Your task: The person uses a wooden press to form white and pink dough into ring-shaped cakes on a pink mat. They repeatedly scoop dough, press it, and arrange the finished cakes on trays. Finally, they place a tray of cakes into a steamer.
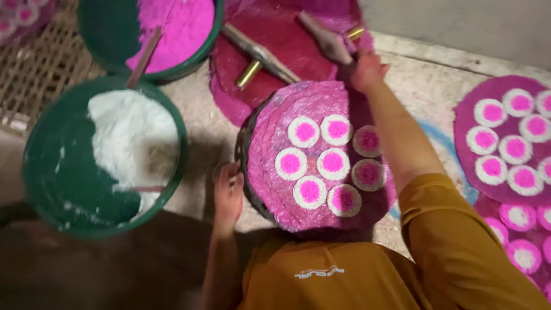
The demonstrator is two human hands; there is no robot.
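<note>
A round pink-stained tray [270,143] lies in front of me and carries several small discs [333,163], most with white rims and pink centres. My left hand [228,195] grips the tray's left rim. My right hand [364,68] reaches past the tray's far edge and is closed on a dark, blurred stick-like tool [324,37]. Both my sleeves are mustard yellow.
A green tub of white powder [57,172] stands at the left, with a green tub of pink powder [103,28] behind it. A magenta tray [275,34] at the back holds brass-tipped sticks [258,57]. More trays of discs [505,138] lie at the right.
</note>
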